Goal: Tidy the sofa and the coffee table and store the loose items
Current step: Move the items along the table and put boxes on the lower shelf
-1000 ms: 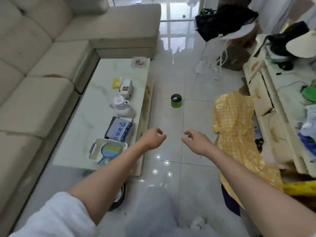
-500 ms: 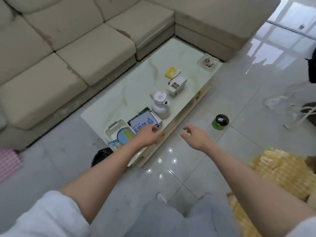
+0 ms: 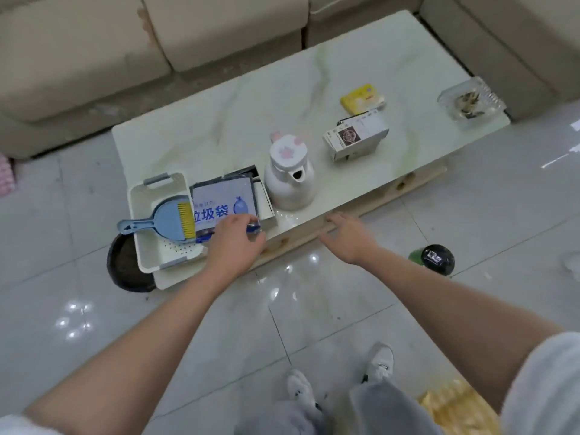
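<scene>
The marble coffee table (image 3: 314,89) stands in front of the beige sofa (image 3: 94,51). At its near left corner a white basket (image 3: 141,196) holds a blue dustpan with a yellow brush (image 3: 171,219). A blue trash-bag pack (image 3: 219,205) lies beside it, on a dark box. My left hand (image 3: 233,240) pinches the pack's near right corner. My right hand (image 3: 348,237) hovers open at the table's front edge. A white jug (image 3: 290,177), a small carton (image 3: 357,139), a yellow packet (image 3: 362,98) and a glass ashtray (image 3: 469,100) sit further right.
A green jar with a black lid (image 3: 436,259) stands on the tiled floor right of my right forearm. A black round bin (image 3: 125,268) sits under the table's left corner. Yellow cloth (image 3: 455,409) lies by my feet. Something pink (image 3: 4,174) shows at the left edge.
I have turned and stepped up to the coffee table. My left hand reached onto the trash-bag pack and closed on its corner; my right hand came to the table's front edge.
</scene>
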Motion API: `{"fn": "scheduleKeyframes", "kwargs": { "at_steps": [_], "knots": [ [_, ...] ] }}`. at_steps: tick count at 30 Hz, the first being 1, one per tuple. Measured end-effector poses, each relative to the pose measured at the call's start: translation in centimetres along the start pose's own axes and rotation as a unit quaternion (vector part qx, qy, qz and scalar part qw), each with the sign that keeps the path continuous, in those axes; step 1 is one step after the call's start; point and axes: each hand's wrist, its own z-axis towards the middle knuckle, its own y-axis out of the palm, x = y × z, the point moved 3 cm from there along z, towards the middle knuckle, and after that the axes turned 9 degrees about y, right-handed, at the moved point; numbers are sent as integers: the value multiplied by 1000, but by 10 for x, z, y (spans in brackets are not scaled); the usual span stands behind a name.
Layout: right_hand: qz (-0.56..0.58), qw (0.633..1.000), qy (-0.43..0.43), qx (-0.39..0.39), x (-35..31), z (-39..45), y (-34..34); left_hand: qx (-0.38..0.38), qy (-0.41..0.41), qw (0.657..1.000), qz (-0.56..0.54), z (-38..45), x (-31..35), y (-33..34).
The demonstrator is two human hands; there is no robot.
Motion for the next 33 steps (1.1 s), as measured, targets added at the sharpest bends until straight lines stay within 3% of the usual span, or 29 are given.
{"fn": "scheduleKeyframes", "kwargs": {
  "at_steps": [4,8,13,20,30,33],
  "knots": [
    [-81,995,-60,26,1,79,39,3,34,988,148,38,-21,49],
    [-151,982,-55,99,16,155,74,44,45,965,253,70,-56,72],
    [-118,965,-101,211,31,198,121,157,77,941,290,75,-80,94],
    [-105,947,-138,271,37,197,123,153,120,930,312,70,-72,98],
    [-106,937,-151,296,37,206,124,311,229,841,379,26,-58,122],
    [-102,939,-149,293,39,205,125,370,284,796,386,6,-39,140]
  ]
}}
